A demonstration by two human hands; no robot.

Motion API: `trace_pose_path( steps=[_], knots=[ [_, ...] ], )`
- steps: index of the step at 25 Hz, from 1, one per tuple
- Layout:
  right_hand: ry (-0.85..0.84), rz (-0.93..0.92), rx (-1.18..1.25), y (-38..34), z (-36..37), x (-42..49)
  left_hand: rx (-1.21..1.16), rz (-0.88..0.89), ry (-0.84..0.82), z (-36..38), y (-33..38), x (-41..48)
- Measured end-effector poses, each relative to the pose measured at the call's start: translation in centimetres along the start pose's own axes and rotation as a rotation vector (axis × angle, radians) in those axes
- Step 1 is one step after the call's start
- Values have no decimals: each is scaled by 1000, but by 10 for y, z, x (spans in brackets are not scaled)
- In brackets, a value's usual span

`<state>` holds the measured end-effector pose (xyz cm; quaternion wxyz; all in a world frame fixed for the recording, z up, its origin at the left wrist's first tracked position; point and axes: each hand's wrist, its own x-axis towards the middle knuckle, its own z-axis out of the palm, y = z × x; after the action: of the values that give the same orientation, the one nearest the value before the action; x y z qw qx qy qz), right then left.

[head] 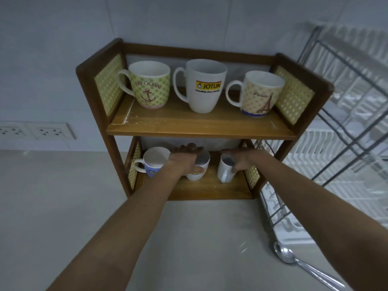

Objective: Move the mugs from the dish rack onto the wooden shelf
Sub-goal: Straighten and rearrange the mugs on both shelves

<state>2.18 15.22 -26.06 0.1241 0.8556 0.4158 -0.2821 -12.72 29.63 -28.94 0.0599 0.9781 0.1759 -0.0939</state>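
The wooden shelf (201, 127) stands on the counter against the wall. Its upper board carries a green dotted anchor mug (150, 85), a white Jotun mug (204, 86) and a cream Paris mug (261, 94). On the lower board a blue-and-white mug (153, 164) stands at the left. My left hand (185, 159) is wrapped around a white mug with a yellow logo (198, 172) in the middle. My right hand (241, 159) grips a small white mug (225, 170) at the right, its handle facing me.
A wire dish rack (336, 127) with white trays stands to the right of the shelf, close against it. Two metal spoons (298, 263) lie on the counter at the front right. Wall sockets (42, 131) sit at the left.
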Motion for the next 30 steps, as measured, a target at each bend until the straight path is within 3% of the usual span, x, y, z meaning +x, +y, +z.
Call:
trace_pose_path(
  steps=[4, 24, 27, 30],
  knots=[
    [125, 45, 63, 0, -3, -2, 38, -8, -19, -6, 0, 1],
    [220, 162, 106, -4, 12, -12, 7, -9, -57, -1, -3, -2],
    [287, 220, 125, -14, 22, -28, 39, -17, 146, 15, 3, -23],
    [572, 98, 420, -30, 68, -64, -162, -54, 461, 56, 29, -77]
  ],
)
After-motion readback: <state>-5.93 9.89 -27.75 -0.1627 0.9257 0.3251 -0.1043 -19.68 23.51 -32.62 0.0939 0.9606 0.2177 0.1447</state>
